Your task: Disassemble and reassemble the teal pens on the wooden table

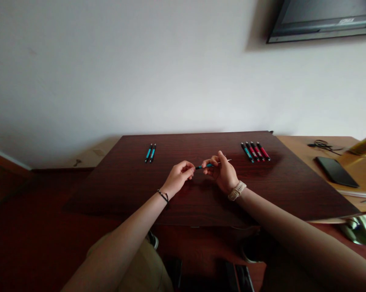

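Both hands meet over the middle of the dark wooden worktop, each pinching one end of a blue pen. The left hand, with a thin black bracelet at the wrist, closes its fingertips on the pen's left end. The right hand, wearing a pale wristwatch, grips the other part, from which a thin pale tip sticks out to the right. The pen is held just above the worktop, roughly level. Near the far edge on the left lie two blue pens side by side. Near the far right corner lies a row of four pens, one blue and three red. A black phone rests on the lighter table beside it.
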